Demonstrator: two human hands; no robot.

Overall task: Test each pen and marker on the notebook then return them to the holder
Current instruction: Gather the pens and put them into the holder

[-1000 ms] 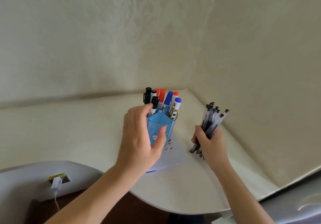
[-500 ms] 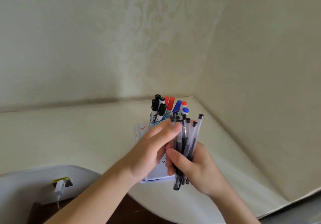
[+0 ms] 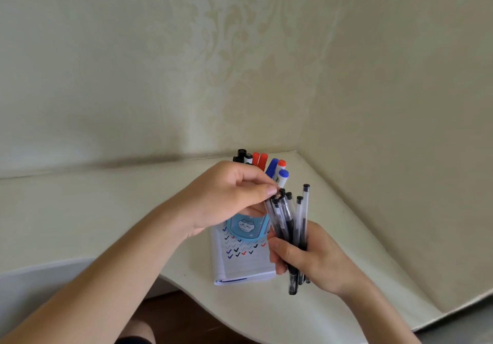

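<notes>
I can read no brand; the labels on the markers (image 3: 278, 168) are too small. The notebook (image 3: 244, 265) shows rows of blue, black and red ticks, and the holder (image 3: 246, 227) a cat drawing. My right hand (image 3: 317, 259) grips the pens (image 3: 289, 223) near upright beside the holder. My left hand (image 3: 229, 197) pinches one pen's top.

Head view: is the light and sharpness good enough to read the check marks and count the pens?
Head view: soft even light, no glare; the left hand shades the holder slightly; check marks on the notebook read clearly; the pens in the right hand overlap, so the count is unsure; overall mildly soft.
</notes>
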